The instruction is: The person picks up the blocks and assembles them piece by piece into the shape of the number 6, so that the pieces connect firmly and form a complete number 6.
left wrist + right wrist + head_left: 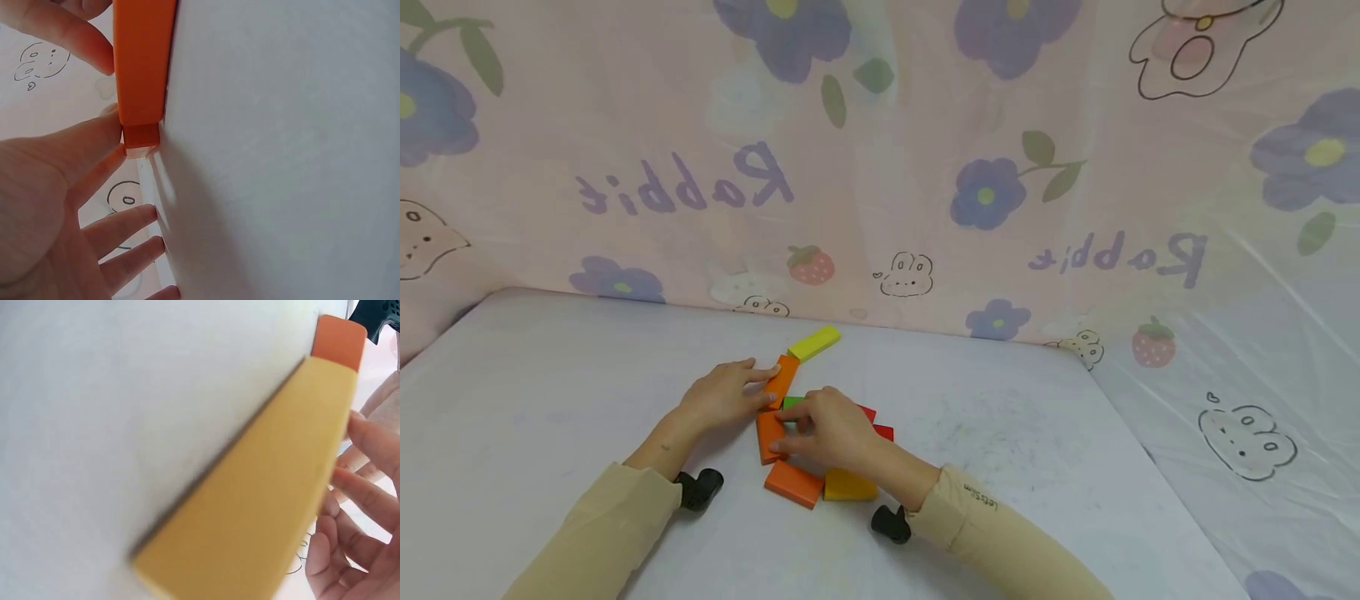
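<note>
Flat wooden blocks lie end to end in a bent chain on the white table. My left hand (721,395) touches the upper orange block (785,377) with thumb and index finger; its other fingers are spread in the left wrist view. My right hand (838,429) pinches the lower orange block (767,437) between thumb and index finger, its other fingers curled. Close to the right hand lie a green block (792,408) and two red blocks (884,432), partly hidden by it. Nearer the person are another orange block (794,484) and an amber block (850,485).
A yellow block (815,342) lies at the chain's far end. Black wrist cameras (700,490) sit at both cuffs. A printed curtain (880,183) with rabbits and flowers hangs along the back and right of the table (1000,400).
</note>
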A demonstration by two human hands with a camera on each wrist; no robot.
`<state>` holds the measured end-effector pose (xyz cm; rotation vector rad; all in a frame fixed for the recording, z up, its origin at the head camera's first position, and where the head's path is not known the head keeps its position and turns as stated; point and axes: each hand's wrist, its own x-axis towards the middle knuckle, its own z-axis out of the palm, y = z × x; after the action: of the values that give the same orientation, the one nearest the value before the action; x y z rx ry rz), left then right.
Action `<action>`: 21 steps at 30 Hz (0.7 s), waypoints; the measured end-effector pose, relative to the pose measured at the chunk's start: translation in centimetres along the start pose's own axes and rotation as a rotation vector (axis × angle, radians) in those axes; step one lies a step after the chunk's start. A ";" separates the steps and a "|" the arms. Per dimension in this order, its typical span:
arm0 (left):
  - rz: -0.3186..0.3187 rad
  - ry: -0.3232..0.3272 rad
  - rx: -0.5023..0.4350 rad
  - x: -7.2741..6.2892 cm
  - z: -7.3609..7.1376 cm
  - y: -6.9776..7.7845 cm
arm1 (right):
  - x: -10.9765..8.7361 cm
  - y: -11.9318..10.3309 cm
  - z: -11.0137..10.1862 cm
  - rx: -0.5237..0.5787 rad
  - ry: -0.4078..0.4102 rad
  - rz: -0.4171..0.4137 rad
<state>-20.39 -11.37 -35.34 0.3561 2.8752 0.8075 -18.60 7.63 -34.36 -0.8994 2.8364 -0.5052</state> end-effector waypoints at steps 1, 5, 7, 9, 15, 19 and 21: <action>0.000 0.001 0.002 0.0 0.0 0.0 | 0.0 -0.1 0.0 -0.008 0.003 0.003; -0.004 0.001 0.003 0.1 0.1 -0.1 | 0.2 -0.4 0.1 -0.034 0.009 0.017; -0.005 -0.001 0.001 0.1 0.1 -0.1 | 0.3 -0.5 0.1 -0.036 0.010 0.023; -0.004 -0.002 0.000 0.1 0.1 0.0 | 0.3 -0.6 0.1 -0.039 0.009 0.028; -0.004 -0.012 -0.003 0.0 0.1 0.1 | 0.4 -0.3 0.1 0.014 0.001 0.019; -0.010 -0.012 -0.006 -0.1 0.1 0.1 | 0.0 0.5 -0.2 0.171 -0.018 0.028; -0.009 -0.007 -0.006 -0.1 0.1 0.1 | -0.3 1.0 -0.5 0.226 -0.018 0.032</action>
<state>-20.22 -11.23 -35.36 0.3442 2.8650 0.8108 -19.04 8.70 -34.20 -0.8095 2.7022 -0.7906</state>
